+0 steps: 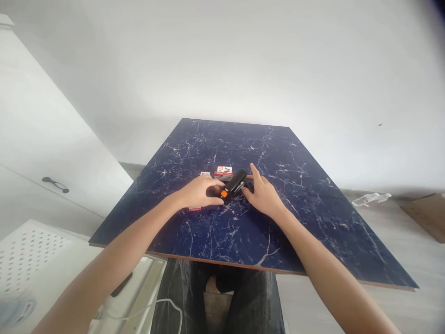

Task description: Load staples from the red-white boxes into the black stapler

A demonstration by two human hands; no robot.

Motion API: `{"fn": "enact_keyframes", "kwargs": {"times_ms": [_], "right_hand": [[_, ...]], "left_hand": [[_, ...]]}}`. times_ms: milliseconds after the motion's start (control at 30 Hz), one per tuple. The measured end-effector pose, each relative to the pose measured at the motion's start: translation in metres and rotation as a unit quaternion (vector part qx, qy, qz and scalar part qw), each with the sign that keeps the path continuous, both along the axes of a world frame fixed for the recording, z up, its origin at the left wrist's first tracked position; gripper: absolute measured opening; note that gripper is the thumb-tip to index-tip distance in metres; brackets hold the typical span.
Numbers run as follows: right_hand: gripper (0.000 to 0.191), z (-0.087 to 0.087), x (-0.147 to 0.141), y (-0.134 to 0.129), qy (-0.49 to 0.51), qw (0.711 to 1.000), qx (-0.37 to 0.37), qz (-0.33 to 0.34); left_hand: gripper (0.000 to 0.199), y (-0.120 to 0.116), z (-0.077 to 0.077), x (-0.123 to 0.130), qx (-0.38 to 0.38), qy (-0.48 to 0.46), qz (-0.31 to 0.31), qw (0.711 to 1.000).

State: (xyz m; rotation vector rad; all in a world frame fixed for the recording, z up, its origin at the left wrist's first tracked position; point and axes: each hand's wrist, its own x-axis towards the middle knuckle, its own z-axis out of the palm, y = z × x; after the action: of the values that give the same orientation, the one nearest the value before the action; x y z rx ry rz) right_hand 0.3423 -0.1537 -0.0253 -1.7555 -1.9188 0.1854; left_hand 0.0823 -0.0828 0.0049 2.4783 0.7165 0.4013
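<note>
A black stapler-like device (238,181) with an orange part at its near end is tilted diagonally above the blue marbled table (215,236). My left hand (200,191) grips its near left end between thumb and fingers. At its right side is my right hand (261,192), index finger raised and thumb apart, with the other fingers near the device. Just behind it stands a small red and white box (223,172). Another small box (205,174) shows partly behind my left hand, and a red and white item (195,209) peeks out below that hand.
A white cabinet (45,139) stands on the left, above a white perforated surface (28,250). A white cable (170,301) hangs near my legs. On the floor at right lie a clear plastic bottle (371,199) and a cardboard box (426,215).
</note>
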Motion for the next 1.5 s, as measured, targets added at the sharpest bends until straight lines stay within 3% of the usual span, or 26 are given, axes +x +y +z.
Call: {"fn": "enact_keyframes", "kwargs": {"times_ms": [67,133,233,300,433,667,900,1067,1167,1367,1500], "right_hand": [[0.073,0.001,0.007,0.002,0.001,1.000,-0.015,0.003],[0.064,0.003,0.011,0.003,0.007,1.000,-0.029,0.009],[0.056,0.004,0.012,0.003,0.009,0.999,-0.032,0.014],[0.053,0.004,0.011,0.003,0.003,0.999,-0.028,0.021],[0.049,0.003,0.011,0.002,-0.026,0.999,-0.022,0.036],[0.044,0.005,0.013,0.002,-0.046,0.997,-0.014,0.057],[0.044,0.004,0.015,0.003,-0.044,0.997,-0.013,0.063],[0.041,0.006,0.016,0.002,-0.042,0.996,-0.008,0.082],[0.042,0.005,0.015,0.002,-0.036,0.996,-0.010,0.084],[0.041,0.009,0.008,0.006,0.090,0.995,0.028,0.017],[0.053,0.009,0.002,0.017,0.191,0.981,-0.033,0.003]], "left_hand": [[0.038,-0.002,0.001,0.001,-0.007,-0.015,-0.028,0.999],[0.032,0.002,-0.001,-0.002,0.027,-0.031,0.006,0.999],[0.038,0.017,-0.005,-0.012,0.106,-0.008,0.098,0.990],[0.051,0.027,-0.007,-0.021,0.118,0.044,0.117,0.985],[0.062,0.031,-0.006,-0.029,0.065,0.091,0.094,0.989],[0.070,0.008,0.001,-0.010,0.030,0.074,0.029,0.996],[0.056,0.002,-0.002,-0.001,0.066,0.026,0.031,0.997],[0.051,0.001,-0.008,0.004,0.052,-0.002,-0.026,0.998],[0.047,0.001,-0.013,0.007,0.064,-0.002,-0.006,0.998],[0.049,0.004,-0.009,0.001,0.065,0.009,0.022,0.998],[0.052,0.007,-0.009,-0.005,0.013,0.035,0.050,0.998]]}}
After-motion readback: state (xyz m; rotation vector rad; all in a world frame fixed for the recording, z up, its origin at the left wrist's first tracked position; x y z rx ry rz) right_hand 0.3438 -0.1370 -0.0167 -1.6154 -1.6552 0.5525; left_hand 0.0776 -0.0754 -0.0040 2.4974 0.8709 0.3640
